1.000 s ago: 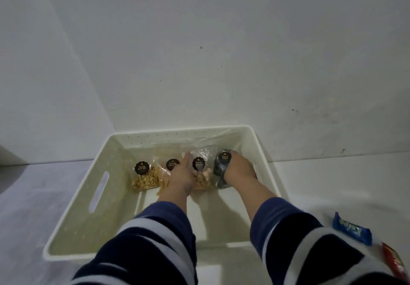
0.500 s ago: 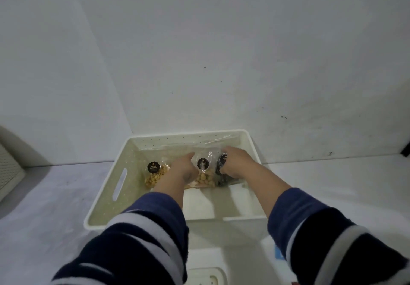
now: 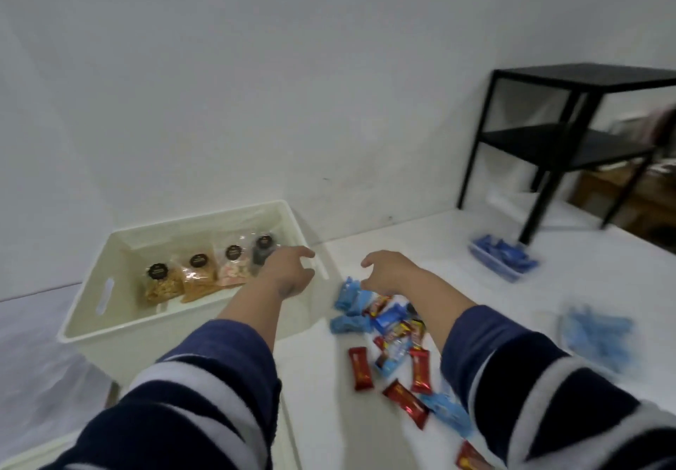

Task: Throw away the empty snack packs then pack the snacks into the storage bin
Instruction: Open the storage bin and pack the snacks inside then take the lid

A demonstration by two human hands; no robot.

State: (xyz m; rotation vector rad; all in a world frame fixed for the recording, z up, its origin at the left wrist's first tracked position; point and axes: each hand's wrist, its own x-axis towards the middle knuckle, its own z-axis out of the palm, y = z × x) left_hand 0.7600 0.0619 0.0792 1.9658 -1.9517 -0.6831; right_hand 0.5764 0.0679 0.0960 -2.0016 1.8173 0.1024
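Head view. A cream storage bin (image 3: 120, 327) is seen on the white surface (image 3: 420, 250), against the wall. Four clear snack bags with dark round labels are lined up along its far inner wall: a nut bag (image 3: 161, 286), an orange-brown bag (image 3: 197, 275), a pale pink bag (image 3: 232, 268) and a dark bag (image 3: 262, 251). The left hand (image 3: 289, 273) is held over the bin's right rim, fingers spread, nothing gripped. The right hand (image 3: 387, 272) is held open and empty just above the loose pile of blue and red wrapped snacks (image 3: 387, 327) lying right of the bin. Further red bars (image 3: 360, 369) are scattered nearer the camera. A blurred blue tray (image 3: 501, 259) is noted beside a black shelf unit (image 3: 570, 140); another blurred blue pile (image 3: 600, 338) lies at right.
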